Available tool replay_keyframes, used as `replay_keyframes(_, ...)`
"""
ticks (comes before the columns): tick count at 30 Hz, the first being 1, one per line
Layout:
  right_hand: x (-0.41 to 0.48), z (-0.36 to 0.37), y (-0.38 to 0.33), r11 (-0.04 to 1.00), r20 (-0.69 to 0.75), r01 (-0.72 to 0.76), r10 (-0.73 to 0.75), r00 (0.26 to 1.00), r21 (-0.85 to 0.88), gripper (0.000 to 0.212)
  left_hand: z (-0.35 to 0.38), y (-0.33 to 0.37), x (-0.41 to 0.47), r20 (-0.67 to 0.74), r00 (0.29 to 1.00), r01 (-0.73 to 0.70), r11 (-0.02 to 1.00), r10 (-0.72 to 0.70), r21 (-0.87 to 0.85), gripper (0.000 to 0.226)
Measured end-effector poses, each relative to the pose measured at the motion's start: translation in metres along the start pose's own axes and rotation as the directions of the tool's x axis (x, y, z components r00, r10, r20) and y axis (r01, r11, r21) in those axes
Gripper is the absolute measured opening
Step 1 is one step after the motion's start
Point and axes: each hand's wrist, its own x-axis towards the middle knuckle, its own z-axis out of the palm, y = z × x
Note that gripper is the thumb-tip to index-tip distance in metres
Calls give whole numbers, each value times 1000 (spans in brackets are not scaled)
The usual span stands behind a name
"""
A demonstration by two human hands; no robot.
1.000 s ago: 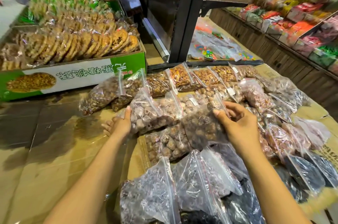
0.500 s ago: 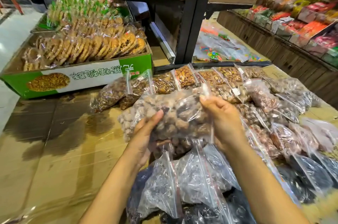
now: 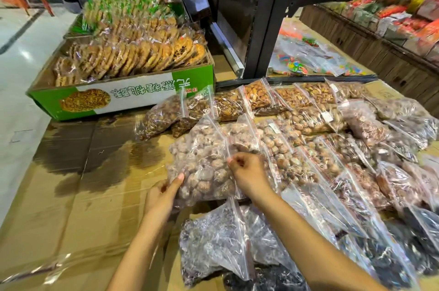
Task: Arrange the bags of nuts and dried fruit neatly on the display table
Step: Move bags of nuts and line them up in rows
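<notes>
A clear zip bag of round brown nuts [image 3: 202,162] lies on the cardboard-covered display table [image 3: 71,195], at the left end of a row of similar bags. My left hand [image 3: 164,193] grips its lower left corner. My right hand [image 3: 247,172] pinches its right edge. Behind it lie bags of darker glazed nuts [image 3: 166,112] and orange-brown nuts [image 3: 259,98]. Several more bags of nuts and dried fruit [image 3: 356,160] spread to the right. In front, bags of dark dried fruit [image 3: 218,241] overlap near my forearms.
A green and white box of wrapped round biscuits [image 3: 128,65] stands at the back left. A black shelf post [image 3: 268,17] rises behind the bags. Bags of coloured sweets [image 3: 308,58] lie beyond it. Wooden shelves of packaged snacks [image 3: 392,6] run along the right.
Both hands lifted the bag of round nuts off the pile, carried it left and set it down at the left end of the row. The camera view also shifted.
</notes>
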Motion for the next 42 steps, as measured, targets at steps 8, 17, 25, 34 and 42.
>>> replay_keyframes(8, 20, 6, 13, 893, 44, 112, -103, 994, -437, 11, -8, 14, 29, -155, 974, -132, 970, 164, 202, 69)
replay_keyframes(17, 16, -13, 13, 867, 72, 177, -162, 984, -466, 23, 44, 39, 83, 84, 981, -192, 882, 173, 430, 121)
replay_keyframes(25, 18, 1, 23, 805, 111, 249, -225, 968, -539, 19, 25, 29, 100, 262, 919, -389, 782, 294, 487, 101)
replay_keyframes(34, 11, -10, 15, 804, 108, 255, -234, 966, -537, 9, 20, 40, 86, 239, 953, -282, 831, 186, 480, 123)
replay_keyframes(42, -26, -96, 30, 846, -105, 161, -247, 963, -508, 47, 50, 46, -27, 167, 897, -435, 751, 409, 497, 89)
